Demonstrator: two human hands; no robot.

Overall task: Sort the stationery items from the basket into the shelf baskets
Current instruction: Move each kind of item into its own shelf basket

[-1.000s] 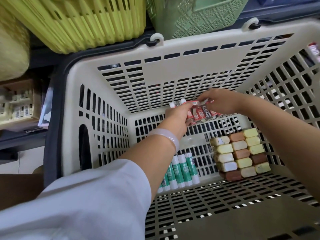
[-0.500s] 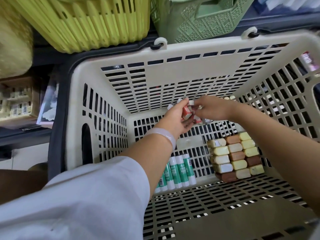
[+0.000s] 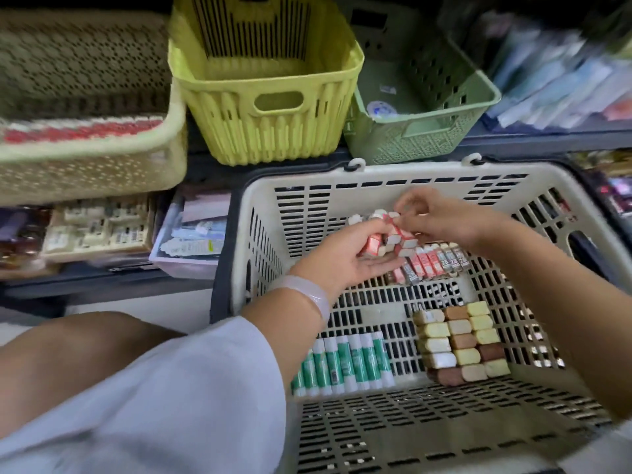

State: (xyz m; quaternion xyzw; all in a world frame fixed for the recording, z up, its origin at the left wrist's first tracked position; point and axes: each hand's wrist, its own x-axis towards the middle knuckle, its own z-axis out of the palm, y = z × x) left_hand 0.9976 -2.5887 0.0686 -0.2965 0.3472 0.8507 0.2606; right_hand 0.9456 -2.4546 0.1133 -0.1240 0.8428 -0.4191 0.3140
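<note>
Raised since earlier — left hand cradles small red boxes, right hand pinching one. Step: gathering. Next — carry to cream shelf basket.

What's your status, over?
Left hand cupping small red-and-white packs; right hand pinching one on top. Both above the beige basket. Yellow shelf basket open, nothing blocking.

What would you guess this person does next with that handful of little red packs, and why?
Probably lift the red packs out and carry them to the cream basket on the shelf. The left hand already cups a bunch, the right hand pinches the top one, and that basket seems to hold a similar red row, though it is blurred.
</note>
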